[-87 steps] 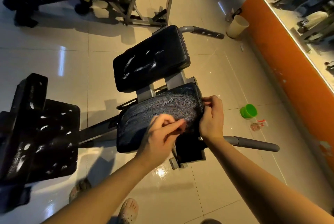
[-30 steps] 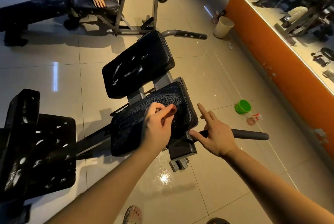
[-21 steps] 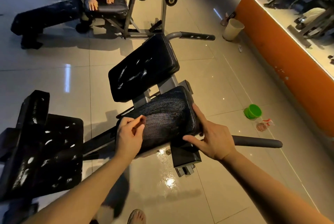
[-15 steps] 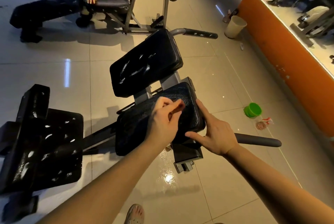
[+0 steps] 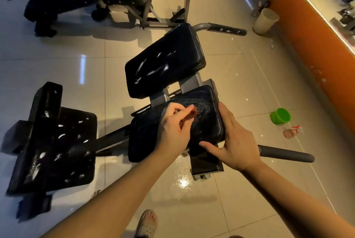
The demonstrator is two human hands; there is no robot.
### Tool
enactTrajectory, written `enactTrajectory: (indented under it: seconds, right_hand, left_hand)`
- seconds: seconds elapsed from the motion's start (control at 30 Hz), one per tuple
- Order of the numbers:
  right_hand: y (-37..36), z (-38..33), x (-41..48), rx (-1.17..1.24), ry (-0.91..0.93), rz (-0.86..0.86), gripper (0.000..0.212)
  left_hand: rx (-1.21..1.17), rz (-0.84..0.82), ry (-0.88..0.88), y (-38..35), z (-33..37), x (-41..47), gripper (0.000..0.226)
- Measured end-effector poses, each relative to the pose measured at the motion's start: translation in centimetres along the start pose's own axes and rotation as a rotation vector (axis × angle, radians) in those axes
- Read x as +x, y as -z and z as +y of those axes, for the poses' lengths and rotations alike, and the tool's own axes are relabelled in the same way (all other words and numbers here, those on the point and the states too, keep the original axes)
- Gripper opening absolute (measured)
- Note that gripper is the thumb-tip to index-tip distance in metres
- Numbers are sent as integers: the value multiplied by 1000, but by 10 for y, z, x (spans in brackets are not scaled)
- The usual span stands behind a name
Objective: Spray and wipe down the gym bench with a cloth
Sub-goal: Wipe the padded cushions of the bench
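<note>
The gym bench sits centre frame, and its near pad shows swirled wet streaks. My left hand rests on that pad with fingers curled; I cannot tell what, if anything, they grip. My right hand, fingers straight and spread, presses the pad's 3 o'clock edge. The spray bottle lies on the floor at 3 o'clock, beside a green cup.

Left forearm, right forearm bare along whole visible length, below seat pad. Left hand, right hand bare. 1 pale grey clog-type shoe below seat pad, upper perforated with round holes; front detail blurred.
</note>
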State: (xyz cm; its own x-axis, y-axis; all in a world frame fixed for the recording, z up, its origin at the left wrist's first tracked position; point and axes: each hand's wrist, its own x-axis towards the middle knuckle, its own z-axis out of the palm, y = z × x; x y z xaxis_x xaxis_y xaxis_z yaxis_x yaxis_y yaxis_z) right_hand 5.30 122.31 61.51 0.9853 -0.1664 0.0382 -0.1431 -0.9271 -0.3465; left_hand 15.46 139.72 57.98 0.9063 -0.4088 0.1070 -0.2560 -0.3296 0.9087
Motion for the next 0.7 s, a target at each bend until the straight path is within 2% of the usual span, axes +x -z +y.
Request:
enactTrajectory:
  seconds: [0.1,0.17,0.2,0.3,0.37,0.5,0.6,0.63,0.7]
  right_hand:
    - [2,-1,-2,20,15,-14,113]
    - [4,0,-2,28,26,-32,115]
    - [5,0,-2,26,31,-43,117]
    - [4,2,0,-5,25,-66,122]
    - [2,3,1,-23,15,-62,122]
    - [1,3,4,-5,34,-34,119]
    - [1,4,2,17,37,-50,121]
    - [1,4,2,13,35,-51,121]
    - [2,4,1,4,27,-57,121]
  left_hand:
    - [-1,-123,-178,-7,30,2,40]
    - [40,-147,-237,3,10,-9,43]
    - [49,-111,-202,12,-11,-16,44]
    - [48,42,70,41,-67,-38,43]
    - [23,56,101,33,-58,-37,41]
    - [-15,-92,-202,-5,19,-23,42]
    - [65,-187,-311,14,0,-33,45]
    - [104,-165,-282,25,-22,-40,45]
    - [141,-62,-98,48,-65,-53,42]
